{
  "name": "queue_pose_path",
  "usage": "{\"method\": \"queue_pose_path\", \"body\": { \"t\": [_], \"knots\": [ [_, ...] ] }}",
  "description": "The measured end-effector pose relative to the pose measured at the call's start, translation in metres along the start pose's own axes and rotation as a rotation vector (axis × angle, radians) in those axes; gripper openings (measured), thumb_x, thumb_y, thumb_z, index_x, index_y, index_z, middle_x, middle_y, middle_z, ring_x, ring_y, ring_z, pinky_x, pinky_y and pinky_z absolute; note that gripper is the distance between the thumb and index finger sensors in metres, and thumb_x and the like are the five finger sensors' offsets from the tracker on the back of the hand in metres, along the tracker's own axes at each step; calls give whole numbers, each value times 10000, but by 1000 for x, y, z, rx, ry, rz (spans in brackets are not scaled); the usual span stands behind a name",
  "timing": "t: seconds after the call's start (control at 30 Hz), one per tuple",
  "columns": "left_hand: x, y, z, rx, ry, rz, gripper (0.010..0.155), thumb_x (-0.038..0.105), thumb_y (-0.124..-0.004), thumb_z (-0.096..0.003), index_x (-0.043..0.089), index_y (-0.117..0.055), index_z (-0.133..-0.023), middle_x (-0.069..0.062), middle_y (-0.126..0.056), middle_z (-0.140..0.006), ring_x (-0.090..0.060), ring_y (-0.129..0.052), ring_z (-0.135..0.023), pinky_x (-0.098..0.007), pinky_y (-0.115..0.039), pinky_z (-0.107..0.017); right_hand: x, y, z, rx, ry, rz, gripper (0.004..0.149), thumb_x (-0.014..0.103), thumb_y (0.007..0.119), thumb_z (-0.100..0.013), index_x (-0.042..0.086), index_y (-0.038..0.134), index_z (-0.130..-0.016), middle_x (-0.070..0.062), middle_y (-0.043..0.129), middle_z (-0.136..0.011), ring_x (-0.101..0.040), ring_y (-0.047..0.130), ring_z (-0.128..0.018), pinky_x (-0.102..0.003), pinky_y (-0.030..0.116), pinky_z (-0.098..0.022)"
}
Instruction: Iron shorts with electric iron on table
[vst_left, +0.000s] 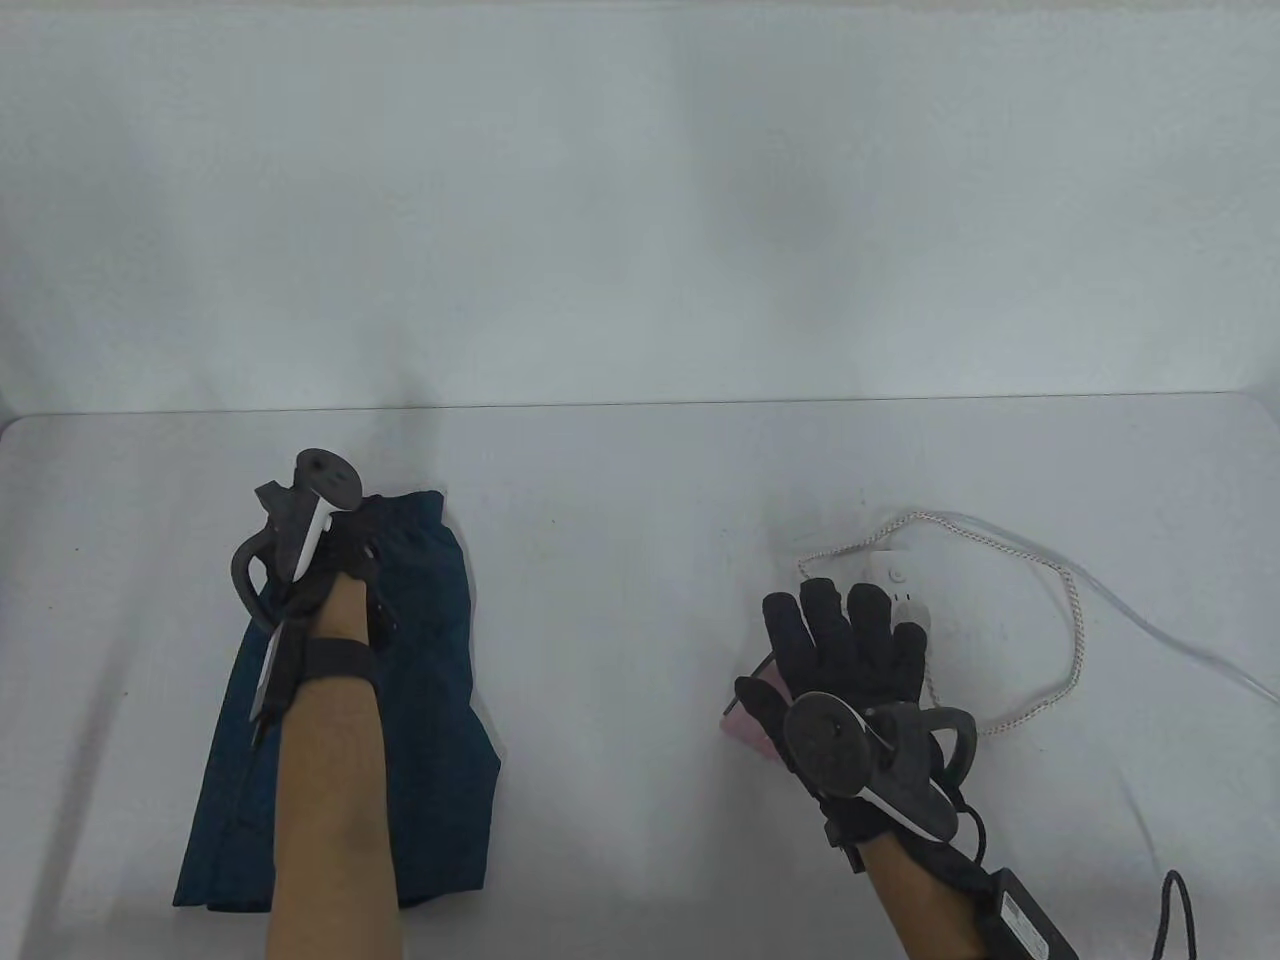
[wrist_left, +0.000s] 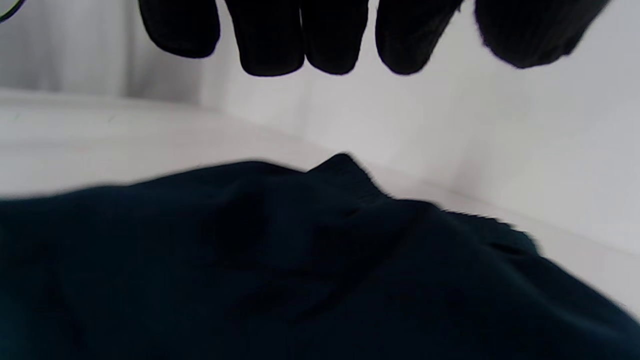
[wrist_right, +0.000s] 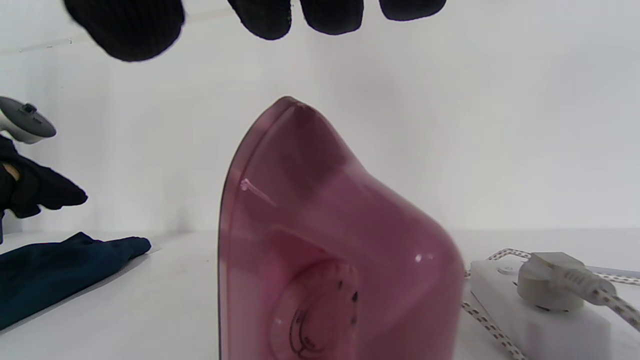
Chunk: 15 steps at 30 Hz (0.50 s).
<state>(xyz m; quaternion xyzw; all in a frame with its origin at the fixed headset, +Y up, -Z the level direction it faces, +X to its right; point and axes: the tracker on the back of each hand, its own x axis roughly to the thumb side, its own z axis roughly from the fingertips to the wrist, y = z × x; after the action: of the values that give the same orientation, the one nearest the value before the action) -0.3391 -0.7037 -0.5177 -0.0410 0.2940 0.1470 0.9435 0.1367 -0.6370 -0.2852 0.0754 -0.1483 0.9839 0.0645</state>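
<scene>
Hands over shorts and iron on the white table

The dark blue shorts lie folded at lower left of the table; the left hand hangs over their upper edge, fingers loosely spread and clear of the cloth. At lower right the right hand hovers, fingers wide, above the upright pink iron. Beside the iron sits a white power strip with its plug and speckled cord.

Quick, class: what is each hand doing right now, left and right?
Left hand: open, fingers spread above the shorts, gripping nothing.
Right hand: open over the iron, not holding it.
</scene>
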Motion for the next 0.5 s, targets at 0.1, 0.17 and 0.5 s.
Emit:
{"method": "queue_pose_path", "body": {
  "t": [0.1,0.17,0.5],
  "knots": [
    [-13,-17,-19,-32,117,4,739,598,-678,-506,315,-415,-1136,-69,-487,-1198,-374,-603,-1071,-594,-566,-753,-1,2,-1,10,12,7,762,652,685,-491,306,468,-1134,-76,473,-1198,-509,447,-1107,-741,444,-722],
    [-21,-32,-28,-45,191,-41,782,594,-696,-498,269,-383,-1137,-82,-565,-1160,-341,-723,-992,-555,-642,-709,-1,3,-2,15,17,14,762,653,683,-491,307,465,-1134,-77,469,-1199,-510,442,-1107,-741,442,-723],
    [-15,-45,-34,-59,302,-66,748,568,-833,-450,161,-623,-1041,114,-868,-613,-188,-900,-529,-537,-746,-585,-3,5,-4,37,29,24,762,646,681,-495,307,450,-1138,-81,457,-1202,-514,431,-1107,-742,435,-724]
  ]
}}
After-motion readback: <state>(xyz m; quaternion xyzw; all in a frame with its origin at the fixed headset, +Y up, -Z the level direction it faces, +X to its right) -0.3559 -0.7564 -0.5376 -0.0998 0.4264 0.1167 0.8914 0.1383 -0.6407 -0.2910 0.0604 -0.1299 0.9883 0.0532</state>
